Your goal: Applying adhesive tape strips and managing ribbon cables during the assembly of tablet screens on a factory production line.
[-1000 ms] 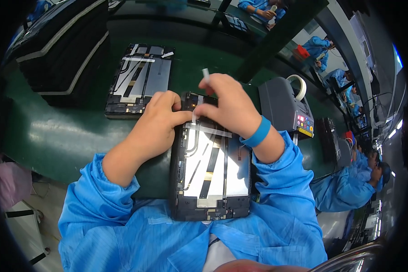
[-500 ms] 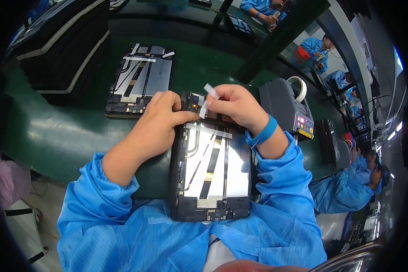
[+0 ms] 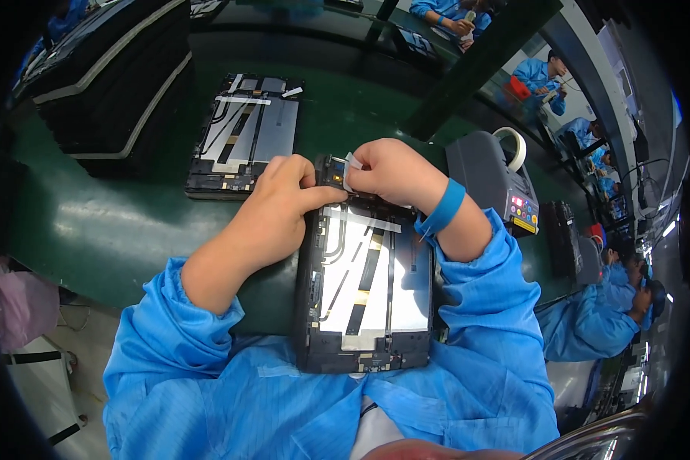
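I watch the right hand (image 3: pixel 395 175) pinch a short white tape strip (image 3: pixel 352 162) between thumb and fingers, over the top end of an opened tablet (image 3: pixel 412 307). The left hand (image 3: pixel 277 211) rests at that tablet's upper left edge, one digit extended onto it and the others curled; I can't tell whether they grip anything. The tablet lies in front of the person, its lower end close to the blue jacket (image 3: pixel 276 406). Beyond the left hand, I see a second opened tablet (image 3: pixel 284 126) on the green bench (image 3: pixel 107 230); a grey tape dispenser (image 3: pixel 479 172) stands at right.
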`<state>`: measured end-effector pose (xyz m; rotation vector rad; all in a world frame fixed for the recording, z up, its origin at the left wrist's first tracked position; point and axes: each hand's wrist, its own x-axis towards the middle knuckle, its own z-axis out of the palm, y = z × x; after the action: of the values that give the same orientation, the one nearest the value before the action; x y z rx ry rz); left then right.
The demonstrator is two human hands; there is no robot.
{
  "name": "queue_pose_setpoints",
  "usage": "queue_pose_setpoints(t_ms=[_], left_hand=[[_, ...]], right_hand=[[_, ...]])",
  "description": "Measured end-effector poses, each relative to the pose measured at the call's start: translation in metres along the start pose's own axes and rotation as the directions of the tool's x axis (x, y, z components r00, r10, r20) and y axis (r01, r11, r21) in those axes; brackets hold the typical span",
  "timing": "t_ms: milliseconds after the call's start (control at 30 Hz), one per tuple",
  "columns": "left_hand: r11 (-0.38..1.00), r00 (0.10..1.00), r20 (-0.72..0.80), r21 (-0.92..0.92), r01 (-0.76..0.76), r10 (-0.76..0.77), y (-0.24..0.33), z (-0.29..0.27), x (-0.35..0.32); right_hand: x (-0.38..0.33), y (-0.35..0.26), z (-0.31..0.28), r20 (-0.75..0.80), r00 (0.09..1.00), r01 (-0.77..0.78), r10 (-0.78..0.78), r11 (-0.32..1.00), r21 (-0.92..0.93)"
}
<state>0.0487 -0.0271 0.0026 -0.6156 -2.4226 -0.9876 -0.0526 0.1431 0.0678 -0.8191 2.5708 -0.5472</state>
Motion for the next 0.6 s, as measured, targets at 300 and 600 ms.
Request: queue_pose_setpoints(t_ms=[300,600], left_hand=[[1.0,1.0,0.003,0.022,-0.012,0.012,0.0,0.0,-0.003],[1.0,1.0,0.004,0.013,-0.003,0.003,-0.001,0.0,0.0]], right_hand=[[-0.009,-0.001,-0.009,-0.078,0.983,-0.171,0.168,0.985,-0.028],[-0.045,0.021,0.035,-0.287,0.918,0.367,-0.273,0.856,0.363]])
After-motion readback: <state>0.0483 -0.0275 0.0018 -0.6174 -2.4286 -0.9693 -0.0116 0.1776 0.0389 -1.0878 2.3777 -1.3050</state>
